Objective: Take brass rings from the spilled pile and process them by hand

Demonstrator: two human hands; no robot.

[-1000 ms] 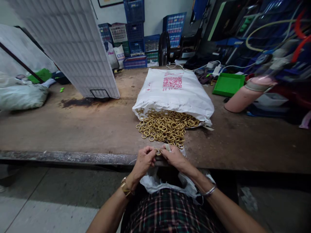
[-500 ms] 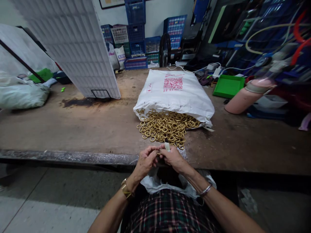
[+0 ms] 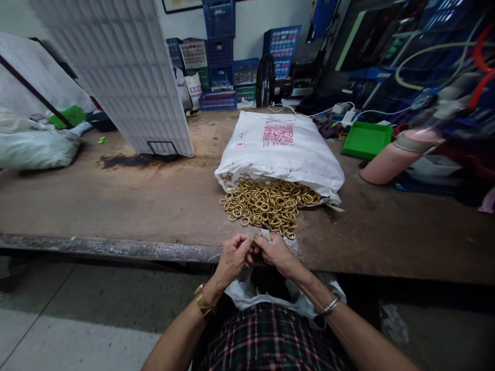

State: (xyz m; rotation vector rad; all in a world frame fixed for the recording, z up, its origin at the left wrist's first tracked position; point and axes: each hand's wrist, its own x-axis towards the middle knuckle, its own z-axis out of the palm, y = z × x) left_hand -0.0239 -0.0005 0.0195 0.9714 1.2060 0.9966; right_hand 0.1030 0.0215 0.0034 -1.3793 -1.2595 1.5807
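Observation:
My left hand (image 3: 233,259) and my right hand (image 3: 281,256) meet at the table's front edge, fingers pinched together. Between the fingertips is a small gold-coloured piece, mostly hidden, which looks like one of the rings. My right hand also grips a small tool (image 3: 266,235) with a pale, flat body and a dark tip pointing away from me; its exact kind is not clear. Just beyond the hands lies a heap of gold-coloured rings (image 3: 266,203), spilling from the open mouth of a white woven sack (image 3: 247,147) with red print.
A pink bottle (image 3: 382,162) and a green tray (image 3: 367,140) stand at the right of the brown table (image 3: 116,206). On the left are a tall white ribbed panel (image 3: 127,77) and a pale stuffed bag (image 3: 38,149). Stacked blue crates (image 3: 220,51) are behind.
Both hands stay together at the table edge, with only slight finger movement. The pale tool tilts a little differently. The whole view has shifted slightly.

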